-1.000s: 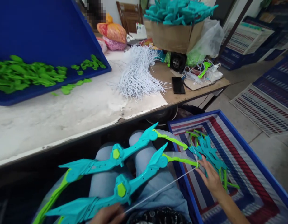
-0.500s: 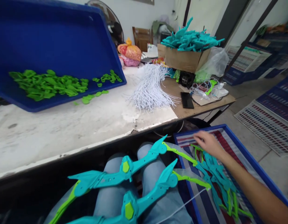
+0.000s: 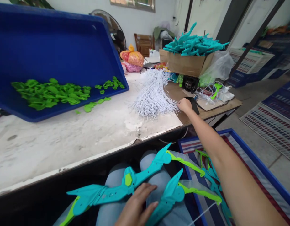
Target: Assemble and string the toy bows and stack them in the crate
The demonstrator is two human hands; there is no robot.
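Two turquoise toy bows with lime-green tips lie across my lap. The far bow (image 3: 107,193) shows whole in its middle, a green hexagon at its centre. My left hand (image 3: 136,204) is over the middle of the near bow (image 3: 171,196), fingers stretched and thumb apart, hiding its centre. From the near bow's green tip a white string (image 3: 203,213) hangs down. Out on the table, my right hand (image 3: 184,105) has its fingers pinched at the loose ends of a bundle of white strings (image 3: 154,94). A black phone (image 3: 193,105) lies just behind that hand.
A tilted blue tray (image 3: 57,37) with green pieces (image 3: 53,92) stands on the white table (image 3: 88,135). A cardboard box (image 3: 184,62) of turquoise parts is at the back right. Below my right arm, a blue-rimmed tray (image 3: 248,147) with a striped lining holds more bows.
My right hand has moved from over the striped tray up to the string bundle on the table. My left hand has come into view over the near bow.
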